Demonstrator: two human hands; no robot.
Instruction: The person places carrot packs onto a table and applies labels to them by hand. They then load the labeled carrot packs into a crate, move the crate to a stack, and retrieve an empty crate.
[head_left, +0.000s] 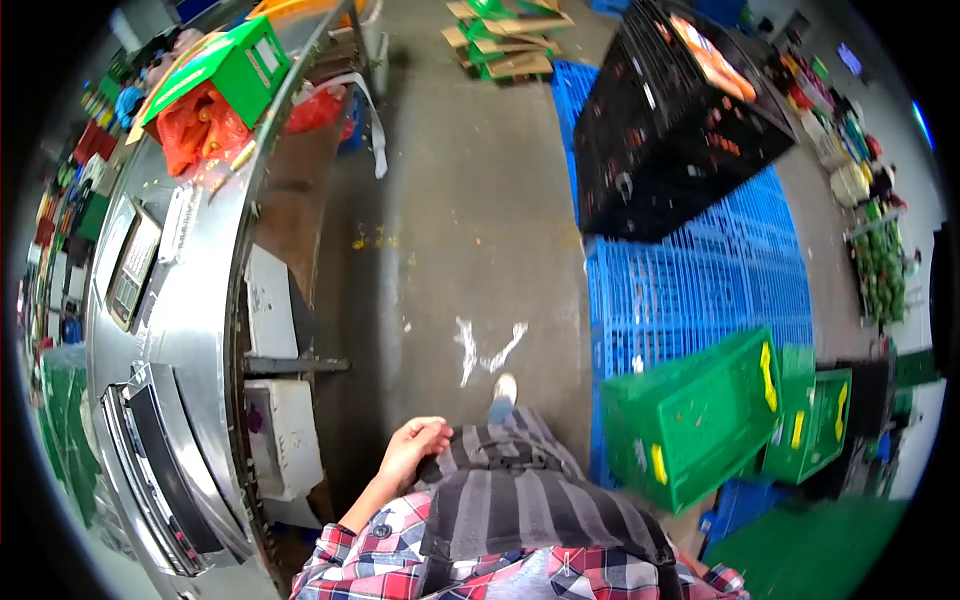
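Note:
My left hand (415,448) hangs in front of my striped apron (520,510), its fingers loosely curled together and nothing visible in them. It is nearest to the apron, apart from the steel table (200,330) on the left. My right hand is out of view; only a bit of its plaid sleeve shows low on the right. One shoe (505,387) shows on the floor ahead of me.
Left, the table carries a scale (133,265), a wrapping machine (165,470) and a green box (240,75) with a red bag (200,130). Right, blue pallets (690,280) bear black crates (660,130); green crates (690,420) stand nearer. Flattened cartons (505,40) lie ahead.

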